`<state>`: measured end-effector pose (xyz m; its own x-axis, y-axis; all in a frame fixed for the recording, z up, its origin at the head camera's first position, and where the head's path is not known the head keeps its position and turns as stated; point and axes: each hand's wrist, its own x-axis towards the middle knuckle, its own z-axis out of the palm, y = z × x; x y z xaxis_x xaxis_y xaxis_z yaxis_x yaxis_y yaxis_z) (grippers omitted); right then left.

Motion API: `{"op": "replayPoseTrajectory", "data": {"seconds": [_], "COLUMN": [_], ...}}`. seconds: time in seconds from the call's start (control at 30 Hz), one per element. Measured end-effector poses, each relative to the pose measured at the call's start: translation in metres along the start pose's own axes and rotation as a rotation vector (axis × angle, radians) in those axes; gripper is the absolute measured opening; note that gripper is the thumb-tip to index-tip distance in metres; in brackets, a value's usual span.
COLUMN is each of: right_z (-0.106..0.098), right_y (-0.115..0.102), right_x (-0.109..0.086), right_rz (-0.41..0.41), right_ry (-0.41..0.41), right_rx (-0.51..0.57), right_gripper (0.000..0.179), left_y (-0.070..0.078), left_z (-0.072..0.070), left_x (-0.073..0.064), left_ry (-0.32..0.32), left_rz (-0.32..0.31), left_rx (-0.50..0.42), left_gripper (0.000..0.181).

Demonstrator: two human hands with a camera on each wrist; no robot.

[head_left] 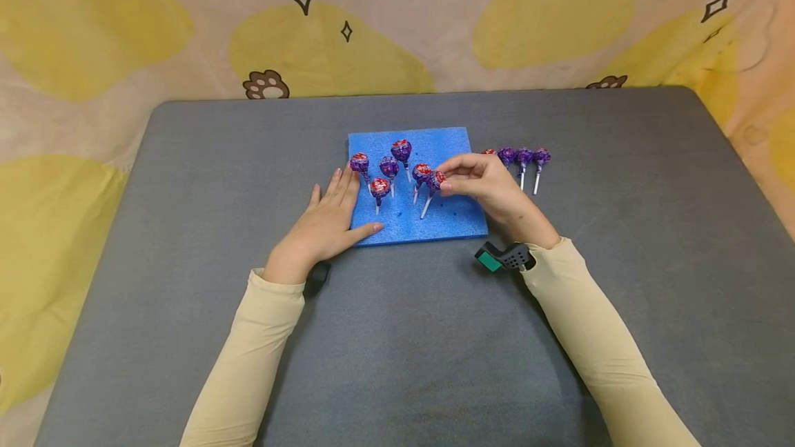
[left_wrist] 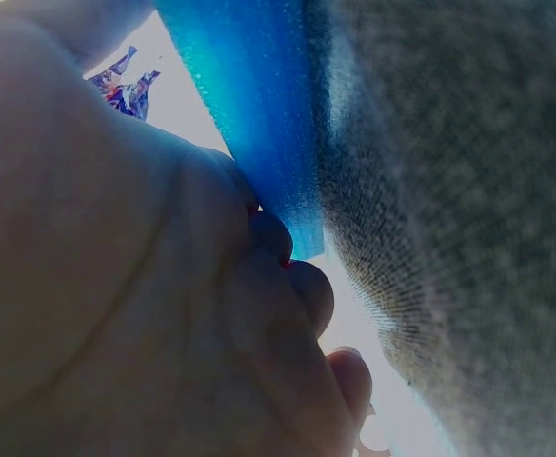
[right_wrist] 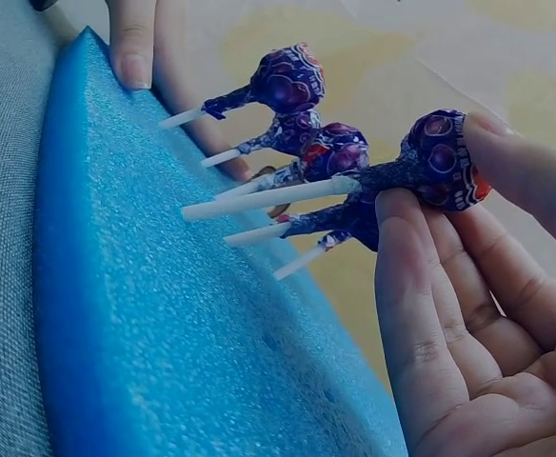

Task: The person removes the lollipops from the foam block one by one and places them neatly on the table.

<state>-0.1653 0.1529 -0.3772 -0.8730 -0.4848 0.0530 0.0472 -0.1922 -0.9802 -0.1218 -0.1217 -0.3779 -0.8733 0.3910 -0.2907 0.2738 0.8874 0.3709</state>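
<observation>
A purple-and-red wrapped lollipop is pinched by its head between the thumb and fingers of my right hand. Its white stick points down toward the blue foam board, and the stick's end shows free of the foam in the right wrist view. Several similar lollipops stand in the left and middle part of the board, sticks down in the foam. My left hand lies along the board's left edge, fingers straight, with the thumb over the near left corner.
To the right of the board, several more lollipops lie in a row on the grey table, partly hidden by my right hand. Small holes dot the foam's right half. A patterned yellow-and-beige cloth hangs behind the table.
</observation>
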Motion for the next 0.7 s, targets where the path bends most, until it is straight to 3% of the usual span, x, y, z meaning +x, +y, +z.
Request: {"op": "replayPoseTrajectory", "data": {"seconds": [0.37, 0.53, 0.7], "right_z": [-0.009, -0.015, -0.023], "right_y": [0.003, 0.004, 0.002], "right_x": [-0.005, -0.013, -0.022], "right_rz": [-0.011, -0.011, 0.005], "right_ry": [0.007, 0.033, 0.038], "right_rx": [0.135, 0.154, 0.182], "right_gripper": [0.031, 0.035, 0.026], "left_y": [0.001, 0.001, 0.001], "left_z": [-0.001, -0.001, -0.001], "left_x": [-0.001, -0.001, -0.001], "left_ry": [-0.004, -0.001, 0.000], "left_rz": [-0.007, -0.006, -0.006], "left_rx": [-0.001, 0.000, -0.002], "left_gripper": [0.094, 0.094, 0.094]}}
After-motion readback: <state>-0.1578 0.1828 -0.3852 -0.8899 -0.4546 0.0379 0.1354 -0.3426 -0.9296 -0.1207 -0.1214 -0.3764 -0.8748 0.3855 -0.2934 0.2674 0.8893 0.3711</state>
